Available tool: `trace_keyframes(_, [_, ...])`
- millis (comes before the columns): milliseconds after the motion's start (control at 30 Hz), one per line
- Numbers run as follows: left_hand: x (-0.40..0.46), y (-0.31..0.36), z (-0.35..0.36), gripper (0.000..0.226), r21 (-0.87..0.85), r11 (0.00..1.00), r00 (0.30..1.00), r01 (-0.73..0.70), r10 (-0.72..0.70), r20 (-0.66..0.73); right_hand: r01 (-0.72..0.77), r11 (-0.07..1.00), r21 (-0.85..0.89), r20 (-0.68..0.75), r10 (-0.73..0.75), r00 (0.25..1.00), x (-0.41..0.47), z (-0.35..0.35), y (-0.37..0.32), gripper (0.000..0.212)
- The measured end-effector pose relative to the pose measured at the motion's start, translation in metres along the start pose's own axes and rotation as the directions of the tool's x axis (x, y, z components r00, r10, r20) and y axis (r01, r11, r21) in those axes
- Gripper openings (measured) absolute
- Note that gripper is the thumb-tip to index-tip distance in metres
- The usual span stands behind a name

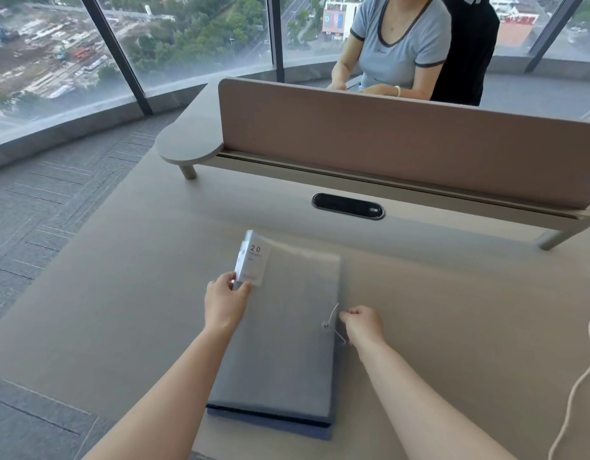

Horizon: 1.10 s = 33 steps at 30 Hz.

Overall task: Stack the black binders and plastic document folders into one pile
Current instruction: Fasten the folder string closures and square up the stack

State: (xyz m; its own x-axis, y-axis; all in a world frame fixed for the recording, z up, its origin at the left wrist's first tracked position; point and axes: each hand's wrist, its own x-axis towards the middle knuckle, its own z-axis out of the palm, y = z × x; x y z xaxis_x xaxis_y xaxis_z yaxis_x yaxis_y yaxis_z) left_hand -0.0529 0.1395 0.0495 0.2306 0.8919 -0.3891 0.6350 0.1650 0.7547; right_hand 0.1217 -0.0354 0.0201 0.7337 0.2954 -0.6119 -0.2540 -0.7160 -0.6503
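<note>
A pile of folders lies on the desk in front of me. On top is a grey translucent plastic document folder [287, 343] with a white label reading "20" [253, 257] at its far left corner. Under it a darker binder edge [270, 423] shows at the near side. My left hand [225, 300] pinches the folder's left edge just below the label. My right hand [363, 323] is closed on the elastic closure cord [333, 313] at the folder's right edge, beside a small metal button.
The beige desk [121, 310] ends at a brown divider panel [386, 144] with a black cable port [348, 206] before it. A person sits behind the panel. A white cable [582, 376] runs along the right. Carpet and windows lie left.
</note>
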Motion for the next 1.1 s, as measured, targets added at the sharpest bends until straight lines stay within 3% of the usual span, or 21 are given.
trace_keyframes(167, [0.010, -0.012, -0.004, 0.036, 0.101, 0.995, 1.000, -0.013, 0.010, 0.023, -0.003, 0.998, -0.062, 0.013, 0.003, 1.000, 0.000, 0.011, -0.004, 0.027])
trace_keyframes(333, [0.013, -0.021, -0.006, 0.039, 0.171, 0.985, 1.000, 0.015, -0.017, 0.012, -0.012, 0.992, -0.128, 0.019, 0.015, 1.000, 0.006, 0.021, 0.009, 0.011])
trace_keyframes(433, [0.012, -0.023, -0.006, 0.010, 0.157, 0.987, 0.998, 0.039, -0.045, 0.037, -0.004, 0.987, -0.162, 0.028, 0.008, 1.000, 0.003, 0.024, 0.012, 0.015])
trace_keyframes(567, [0.012, -0.028, -0.010, 0.034, 0.122, 0.992, 0.998, 0.035, -0.040, 0.045, -0.011, 0.975, -0.222, 0.008, 0.014, 1.000, 0.002, 0.027, 0.008, 0.012])
trace_keyframes(767, [0.011, -0.036, -0.018, 0.033, 0.096, 0.993, 0.993, 0.073, -0.081, 0.080, -0.049, 0.983, -0.178, -0.017, 0.046, 0.999, 0.003, 0.024, 0.009, 0.034])
trace_keyframes(1100, [0.012, -0.042, -0.017, 0.043, 0.008, 0.974, 0.951, 0.225, -0.222, 0.214, -0.248, 0.967, 0.053, -0.010, 0.249, 0.969, 0.008, 0.022, 0.008, 0.008])
